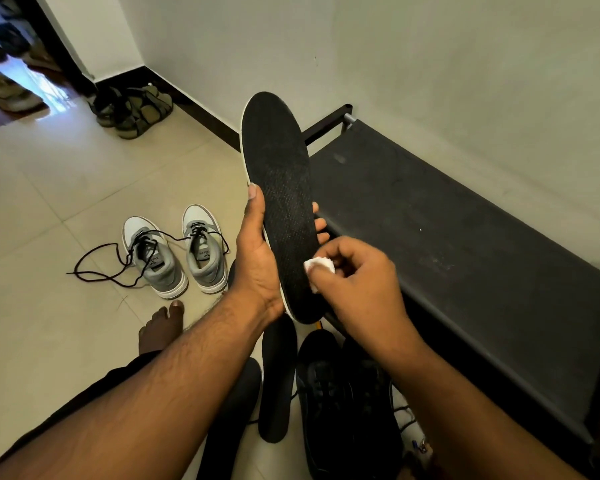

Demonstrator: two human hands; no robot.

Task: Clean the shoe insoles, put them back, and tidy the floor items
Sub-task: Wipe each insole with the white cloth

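Left hand gripping black insole around its middle, heel end down, long axis upright above the grey sneakers on the floor. Right hand pinching white wipe against the insole's lower face, just right of the left hand, nearer for the next stroke along that axis.

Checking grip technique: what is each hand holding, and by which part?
Left hand grips the black fabric-topped insole around its middle, edge to edge. Right hand pinches a small white wad against the insole's heel half.
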